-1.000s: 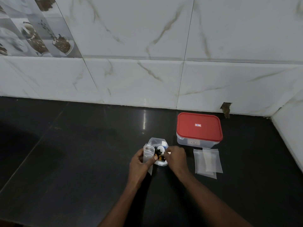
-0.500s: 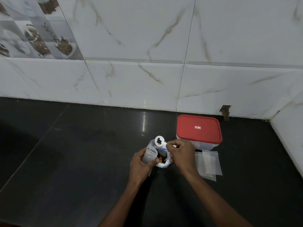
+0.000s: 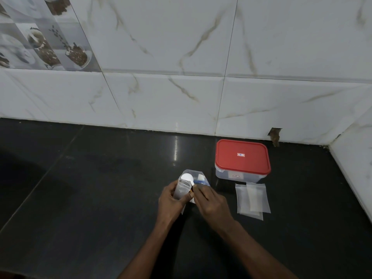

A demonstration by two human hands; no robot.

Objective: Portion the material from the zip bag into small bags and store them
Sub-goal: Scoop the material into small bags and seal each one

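My left hand [image 3: 171,200] grips a small clear bag [image 3: 182,189] upright, its mouth held open. My right hand [image 3: 211,202] pinches the handle of a white spoon [image 3: 187,177], whose round bowl is tipped over the small bag's mouth. Just behind the hands stands the clear zip bag [image 3: 201,179] with a blue strip; its dark contents are mostly hidden by my right hand. Right of my hands lies a flat stack of empty small bags [image 3: 251,200]. A clear storage box with a red lid [image 3: 241,156] stands shut behind that stack.
Everything sits on a glossy black countertop [image 3: 100,188]. White marble-look wall tiles [image 3: 181,87] run along the back and turn a corner at the far right. A chipped hole in the tile [image 3: 274,135] shows just behind the box.
The spoon, lifted from the zip bag carrying dark pieces, has swung left and tipped over the small bag in my left hand. The camera view has tilted slightly.
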